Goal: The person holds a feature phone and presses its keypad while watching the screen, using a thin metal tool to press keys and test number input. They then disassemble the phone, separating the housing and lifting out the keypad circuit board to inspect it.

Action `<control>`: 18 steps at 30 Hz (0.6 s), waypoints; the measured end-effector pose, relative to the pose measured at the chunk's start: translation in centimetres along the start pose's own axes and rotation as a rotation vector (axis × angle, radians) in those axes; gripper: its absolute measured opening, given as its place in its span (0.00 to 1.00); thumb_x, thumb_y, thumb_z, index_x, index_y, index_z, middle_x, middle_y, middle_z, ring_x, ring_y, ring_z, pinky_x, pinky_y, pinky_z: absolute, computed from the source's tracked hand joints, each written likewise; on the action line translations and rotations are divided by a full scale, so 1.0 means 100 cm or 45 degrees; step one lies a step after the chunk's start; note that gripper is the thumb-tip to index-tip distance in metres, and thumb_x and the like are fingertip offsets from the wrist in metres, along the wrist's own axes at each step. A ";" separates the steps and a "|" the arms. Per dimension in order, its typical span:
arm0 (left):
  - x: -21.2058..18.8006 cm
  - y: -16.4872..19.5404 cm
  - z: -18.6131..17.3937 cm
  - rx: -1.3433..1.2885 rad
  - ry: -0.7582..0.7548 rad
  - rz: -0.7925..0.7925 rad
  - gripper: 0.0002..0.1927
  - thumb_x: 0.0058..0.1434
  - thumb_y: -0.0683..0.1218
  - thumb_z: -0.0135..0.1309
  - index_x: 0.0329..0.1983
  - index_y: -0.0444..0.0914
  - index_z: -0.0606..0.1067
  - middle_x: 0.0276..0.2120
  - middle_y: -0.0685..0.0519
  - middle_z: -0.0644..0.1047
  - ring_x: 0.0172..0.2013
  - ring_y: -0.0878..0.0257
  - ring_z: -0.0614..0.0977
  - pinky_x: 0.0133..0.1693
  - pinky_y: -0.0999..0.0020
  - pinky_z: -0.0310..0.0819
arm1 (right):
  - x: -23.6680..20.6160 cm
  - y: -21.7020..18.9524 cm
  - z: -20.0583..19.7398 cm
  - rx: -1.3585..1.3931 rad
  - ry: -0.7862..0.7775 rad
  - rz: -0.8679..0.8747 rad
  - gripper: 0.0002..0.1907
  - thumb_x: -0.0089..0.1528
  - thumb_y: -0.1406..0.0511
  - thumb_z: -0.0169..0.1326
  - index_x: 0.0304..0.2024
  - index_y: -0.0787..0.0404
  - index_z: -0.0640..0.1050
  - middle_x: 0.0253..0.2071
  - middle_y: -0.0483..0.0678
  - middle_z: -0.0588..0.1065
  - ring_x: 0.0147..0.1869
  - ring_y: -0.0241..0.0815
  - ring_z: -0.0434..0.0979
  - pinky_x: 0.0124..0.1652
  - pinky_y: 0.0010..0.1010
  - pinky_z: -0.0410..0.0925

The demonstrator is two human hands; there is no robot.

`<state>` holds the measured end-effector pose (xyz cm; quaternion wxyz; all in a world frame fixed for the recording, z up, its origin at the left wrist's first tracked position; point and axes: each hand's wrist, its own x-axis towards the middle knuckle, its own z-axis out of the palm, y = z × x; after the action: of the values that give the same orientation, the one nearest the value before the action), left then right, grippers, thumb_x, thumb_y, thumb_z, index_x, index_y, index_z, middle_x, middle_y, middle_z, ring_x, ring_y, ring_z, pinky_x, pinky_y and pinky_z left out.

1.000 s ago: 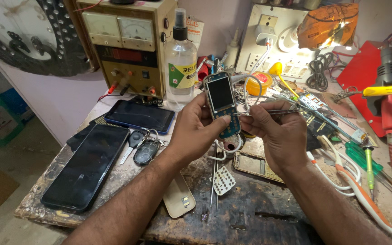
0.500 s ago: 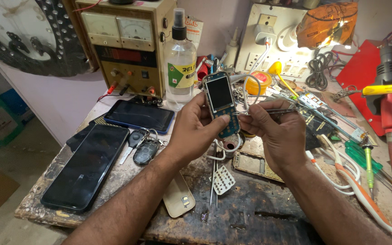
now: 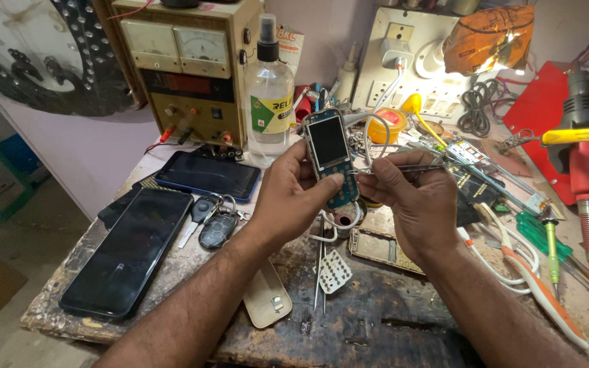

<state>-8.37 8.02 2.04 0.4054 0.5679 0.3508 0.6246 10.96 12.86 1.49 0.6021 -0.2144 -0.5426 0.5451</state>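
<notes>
Two hands working mid-table | left hand still gripping stripped phone upright | right hand keeping tweezers pinched at its edge | nothing shifting

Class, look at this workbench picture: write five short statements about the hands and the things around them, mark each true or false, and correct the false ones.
1. The left hand holds a small opened phone upright, its screen facing the camera. True.
2. The right hand holds a screwdriver. False: it holds thin metal tweezers pointing toward the phone.
3. Two dark-screened devices lie left of the hands, a large smartphone and another flat device. True.
4. The clear spray bottle lies on its side. False: it stands upright beside the beige meter box.
5. A key bunch rests on the large smartphone. False: it lies on the bench beside it.
</notes>
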 end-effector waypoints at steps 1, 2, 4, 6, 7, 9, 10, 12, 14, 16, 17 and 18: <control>0.000 0.000 0.000 0.014 0.005 -0.009 0.22 0.61 0.37 0.56 0.60 0.34 0.69 0.45 0.48 0.82 0.44 0.66 0.85 0.47 0.69 0.83 | 0.000 0.000 0.000 0.002 0.003 0.000 0.08 0.64 0.69 0.60 0.43 0.64 0.75 0.39 0.53 0.80 0.42 0.45 0.85 0.43 0.35 0.81; 0.000 0.001 0.000 0.010 0.003 -0.008 0.22 0.62 0.37 0.56 0.60 0.34 0.69 0.45 0.48 0.82 0.44 0.66 0.85 0.47 0.69 0.83 | 0.000 0.000 0.001 0.003 0.005 0.001 0.08 0.64 0.69 0.60 0.43 0.64 0.75 0.39 0.53 0.80 0.43 0.45 0.85 0.43 0.36 0.81; 0.000 0.001 0.000 0.001 0.000 -0.004 0.22 0.62 0.37 0.56 0.60 0.34 0.69 0.45 0.48 0.82 0.44 0.66 0.85 0.47 0.69 0.83 | 0.000 0.000 0.001 0.007 0.006 0.003 0.08 0.64 0.70 0.60 0.42 0.64 0.75 0.39 0.53 0.80 0.42 0.46 0.85 0.43 0.36 0.81; 0.000 0.001 0.000 0.000 0.002 0.002 0.22 0.62 0.37 0.56 0.60 0.34 0.70 0.45 0.48 0.82 0.44 0.66 0.85 0.48 0.69 0.83 | 0.001 0.000 0.001 0.011 0.007 0.003 0.08 0.64 0.70 0.60 0.42 0.64 0.75 0.39 0.53 0.80 0.42 0.46 0.85 0.43 0.36 0.81; 0.000 0.000 0.001 0.000 0.003 0.004 0.22 0.62 0.36 0.57 0.60 0.34 0.70 0.45 0.48 0.82 0.44 0.66 0.85 0.48 0.69 0.83 | 0.001 0.000 0.001 0.013 0.009 0.003 0.08 0.64 0.70 0.60 0.42 0.64 0.75 0.39 0.53 0.80 0.42 0.46 0.85 0.43 0.36 0.81; 0.000 0.000 0.000 -0.015 0.001 0.015 0.22 0.61 0.36 0.56 0.60 0.34 0.69 0.45 0.48 0.82 0.44 0.66 0.84 0.47 0.69 0.83 | 0.001 0.000 0.001 0.015 0.008 0.000 0.07 0.64 0.70 0.60 0.42 0.64 0.75 0.39 0.53 0.80 0.42 0.46 0.85 0.43 0.36 0.81; 0.000 0.000 0.000 -0.023 0.000 0.020 0.23 0.61 0.36 0.56 0.60 0.34 0.69 0.45 0.48 0.82 0.44 0.66 0.84 0.47 0.69 0.83 | 0.001 0.000 0.001 0.017 0.006 -0.002 0.07 0.64 0.70 0.60 0.42 0.64 0.75 0.39 0.53 0.80 0.43 0.46 0.85 0.43 0.36 0.81; 0.000 0.000 0.000 0.001 0.008 0.008 0.22 0.61 0.37 0.57 0.59 0.34 0.69 0.45 0.48 0.82 0.44 0.66 0.85 0.47 0.69 0.83 | 0.001 0.000 0.001 0.024 0.002 -0.002 0.07 0.64 0.70 0.60 0.42 0.64 0.75 0.39 0.53 0.80 0.43 0.46 0.85 0.43 0.36 0.81; 0.001 -0.001 0.000 0.015 0.009 0.003 0.22 0.61 0.37 0.57 0.59 0.34 0.70 0.44 0.48 0.82 0.44 0.66 0.85 0.47 0.69 0.83 | 0.001 0.000 0.000 0.034 -0.003 0.003 0.07 0.64 0.70 0.60 0.42 0.64 0.75 0.39 0.53 0.80 0.43 0.46 0.85 0.43 0.36 0.81; 0.001 0.000 -0.001 0.023 0.006 0.005 0.22 0.61 0.37 0.57 0.59 0.34 0.70 0.44 0.48 0.82 0.44 0.65 0.85 0.47 0.68 0.83 | 0.001 0.000 0.000 0.030 -0.002 -0.005 0.07 0.64 0.70 0.60 0.42 0.64 0.75 0.39 0.54 0.80 0.43 0.47 0.85 0.43 0.36 0.81; 0.001 0.000 -0.001 0.017 0.006 0.006 0.22 0.61 0.37 0.57 0.59 0.34 0.70 0.44 0.48 0.82 0.44 0.65 0.85 0.47 0.69 0.83 | 0.001 0.000 0.001 0.028 -0.001 -0.008 0.08 0.64 0.70 0.60 0.42 0.64 0.75 0.39 0.54 0.80 0.43 0.47 0.85 0.43 0.37 0.81; 0.000 0.000 0.000 0.011 0.007 0.006 0.22 0.62 0.37 0.57 0.59 0.34 0.70 0.44 0.48 0.82 0.44 0.65 0.85 0.47 0.69 0.83 | 0.001 0.000 0.001 0.032 -0.005 -0.007 0.08 0.64 0.70 0.60 0.42 0.64 0.75 0.40 0.54 0.80 0.43 0.47 0.85 0.43 0.36 0.81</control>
<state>-8.41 8.08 2.02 0.4006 0.5689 0.3533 0.6254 10.86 12.90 1.53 0.6052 -0.2043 -0.5375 0.5506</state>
